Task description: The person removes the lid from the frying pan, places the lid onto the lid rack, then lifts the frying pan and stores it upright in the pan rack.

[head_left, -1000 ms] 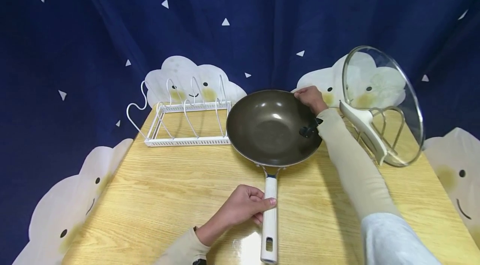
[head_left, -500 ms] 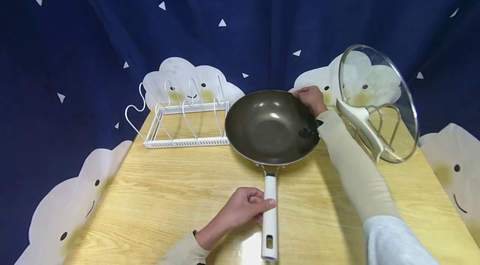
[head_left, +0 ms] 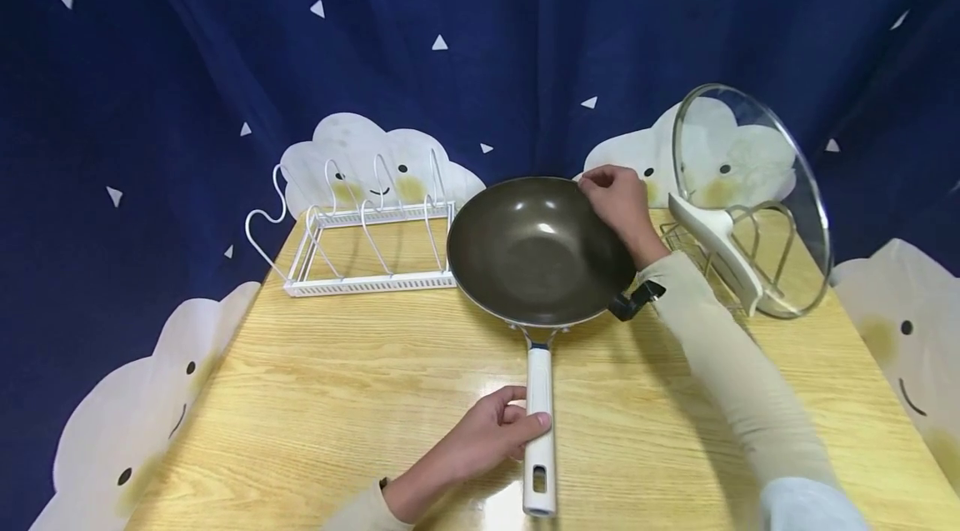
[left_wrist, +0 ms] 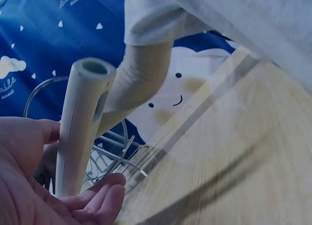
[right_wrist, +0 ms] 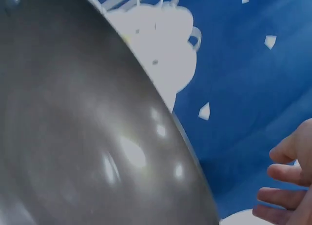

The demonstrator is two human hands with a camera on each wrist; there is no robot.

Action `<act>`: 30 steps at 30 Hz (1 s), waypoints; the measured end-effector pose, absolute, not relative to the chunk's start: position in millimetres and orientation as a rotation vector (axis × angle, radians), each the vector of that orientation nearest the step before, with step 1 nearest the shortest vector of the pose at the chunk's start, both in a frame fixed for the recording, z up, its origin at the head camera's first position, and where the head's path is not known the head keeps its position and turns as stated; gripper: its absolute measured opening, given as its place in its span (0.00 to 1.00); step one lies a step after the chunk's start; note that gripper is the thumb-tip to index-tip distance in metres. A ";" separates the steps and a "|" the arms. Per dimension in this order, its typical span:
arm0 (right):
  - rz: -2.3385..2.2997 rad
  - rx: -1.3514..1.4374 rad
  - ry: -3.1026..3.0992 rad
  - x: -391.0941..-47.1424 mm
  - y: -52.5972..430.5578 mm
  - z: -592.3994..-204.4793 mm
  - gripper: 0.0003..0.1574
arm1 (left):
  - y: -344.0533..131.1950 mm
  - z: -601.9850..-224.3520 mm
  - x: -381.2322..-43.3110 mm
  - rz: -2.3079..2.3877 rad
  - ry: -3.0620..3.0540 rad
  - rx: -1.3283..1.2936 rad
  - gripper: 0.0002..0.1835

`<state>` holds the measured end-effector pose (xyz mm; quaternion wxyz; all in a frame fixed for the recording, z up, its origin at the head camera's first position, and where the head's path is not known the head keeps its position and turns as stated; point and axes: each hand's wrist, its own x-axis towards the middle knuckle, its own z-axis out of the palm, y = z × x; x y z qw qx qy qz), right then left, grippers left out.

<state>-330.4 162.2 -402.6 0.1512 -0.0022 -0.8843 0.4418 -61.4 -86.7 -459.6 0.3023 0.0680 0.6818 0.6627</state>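
Observation:
A dark wok (head_left: 540, 252) with a white handle (head_left: 539, 439) appears in the middle of the head view, bowl toward the back. My left hand (head_left: 491, 429) holds that handle, thumb laid over it and fingers on its far side; the left wrist view has the handle (left_wrist: 80, 132) between thumb and fingers. Near the wok's back right rim is my right hand (head_left: 617, 202), fingers loosely bent. The right wrist view shows a gap between these fingers (right_wrist: 285, 173) and the wok's rim, with nothing held.
To the left on the wooden table (head_left: 360, 381) stands a white wire rack (head_left: 375, 285) with upright loops. At right a glass lid (head_left: 750, 122) with a pale handle leans upright in a metal wire rack (head_left: 776, 243). A blue curtain (head_left: 510, 39) hangs behind.
My right hand has come off the wok's rim, its wrist shifting right and toward me. My left hand has slid slightly down the handle. The whole view has drifted a little.

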 end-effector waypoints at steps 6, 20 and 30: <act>1.379 0.146 -2.588 -280.0 159.8 -386.7 0.21 | -87.1 -458.6 -49.8 1.801 1.651 0.202 0.25; 1.476 0.457 -2.709 -172.9 148.1 -387.0 0.30 | -85.5 -455.3 -33.7 1.734 1.655 0.215 0.25; 1.560 0.533 -2.720 -125.3 140.5 -412.9 0.27 | -81.1 -459.0 -31.7 1.827 1.542 0.202 0.24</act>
